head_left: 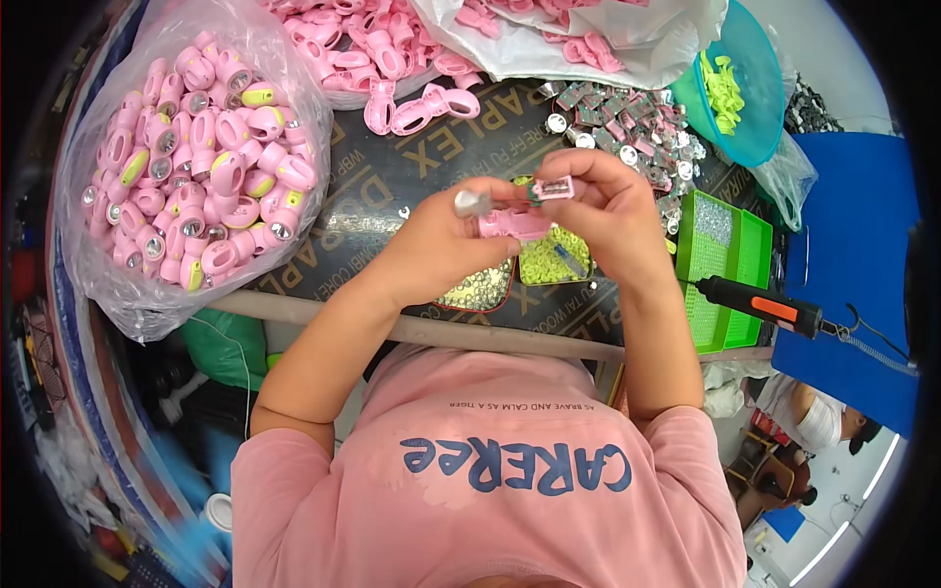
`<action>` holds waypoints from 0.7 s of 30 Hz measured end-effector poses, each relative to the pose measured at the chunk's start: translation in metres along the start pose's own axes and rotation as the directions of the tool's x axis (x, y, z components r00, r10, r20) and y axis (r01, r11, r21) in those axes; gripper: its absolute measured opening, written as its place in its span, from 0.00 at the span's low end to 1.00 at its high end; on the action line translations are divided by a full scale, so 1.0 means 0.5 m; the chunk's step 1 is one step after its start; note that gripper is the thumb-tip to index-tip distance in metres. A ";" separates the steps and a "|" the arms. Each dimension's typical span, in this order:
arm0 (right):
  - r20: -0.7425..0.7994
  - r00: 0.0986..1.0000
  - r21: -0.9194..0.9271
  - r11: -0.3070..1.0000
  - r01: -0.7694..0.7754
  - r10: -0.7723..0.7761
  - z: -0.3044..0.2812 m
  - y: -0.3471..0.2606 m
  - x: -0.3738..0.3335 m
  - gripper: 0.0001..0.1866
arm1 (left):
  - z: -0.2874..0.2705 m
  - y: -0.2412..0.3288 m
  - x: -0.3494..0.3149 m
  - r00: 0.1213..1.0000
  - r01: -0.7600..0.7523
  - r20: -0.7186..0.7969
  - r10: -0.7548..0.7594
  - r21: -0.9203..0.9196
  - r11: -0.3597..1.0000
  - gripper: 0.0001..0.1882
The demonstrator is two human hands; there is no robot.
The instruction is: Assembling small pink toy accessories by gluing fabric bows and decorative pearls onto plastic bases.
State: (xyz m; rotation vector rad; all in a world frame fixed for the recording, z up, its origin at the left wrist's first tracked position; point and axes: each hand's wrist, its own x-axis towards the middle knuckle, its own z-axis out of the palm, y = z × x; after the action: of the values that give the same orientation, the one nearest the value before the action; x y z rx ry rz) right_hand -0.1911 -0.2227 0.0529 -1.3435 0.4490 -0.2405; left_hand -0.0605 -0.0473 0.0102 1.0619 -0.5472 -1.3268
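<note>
Over the table's near edge, my left hand (433, 235) is closed on a pink plastic flashlight shell (517, 225). A silver cup-shaped reflector (472, 203) shows at its fingers; whether it joins the shell cannot be seen. Just above the shell, my right hand (627, 220) pinches a small pink-framed module (555, 188) with a metallic inside and a green edge. Both hands are close together. Beneath them stand a container of small yellow-green parts (549, 260) and a red-rimmed container of tiny metallic parts (475, 291), partly hidden by my left hand.
At left bulges a clear bag of pink flashlights (196, 167). Pink shells (421, 108) and a white sack (569, 49) lie at the back. Loose modules (627, 127), a teal bowl (755, 108), a green tray (755, 255) and a black electric screwdriver (760, 301) occupy the right.
</note>
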 end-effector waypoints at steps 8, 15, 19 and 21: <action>0.155 0.986 -0.595 0.790 0.147 -0.067 0.018 -0.015 -0.035 0.14 | -0.016 -0.004 -0.020 0.992 0.009 -0.125 0.000 0.067 0.998 0.19; 0.075 0.940 -0.490 0.834 -0.255 0.332 0.007 -0.020 -0.037 0.12 | -0.033 -0.010 -0.028 0.997 0.051 -0.057 -0.052 -0.023 0.998 0.19; 0.105 0.961 -0.513 0.842 -0.169 0.257 0.016 -0.033 -0.035 0.13 | -0.026 -0.021 -0.028 0.994 -0.071 -0.085 0.067 -0.039 0.997 0.20; 0.088 0.985 -0.444 0.891 -0.093 0.146 0.016 -0.031 -0.028 0.15 | -0.023 -0.028 -0.028 0.985 -0.108 -0.141 0.095 -0.085 0.991 0.20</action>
State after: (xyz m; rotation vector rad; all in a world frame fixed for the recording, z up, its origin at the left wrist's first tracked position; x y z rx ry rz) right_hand -0.1986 -0.2130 0.0718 -1.7549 0.5017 0.0516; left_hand -0.0610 -0.0290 -0.0036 1.0273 -0.4274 -1.1695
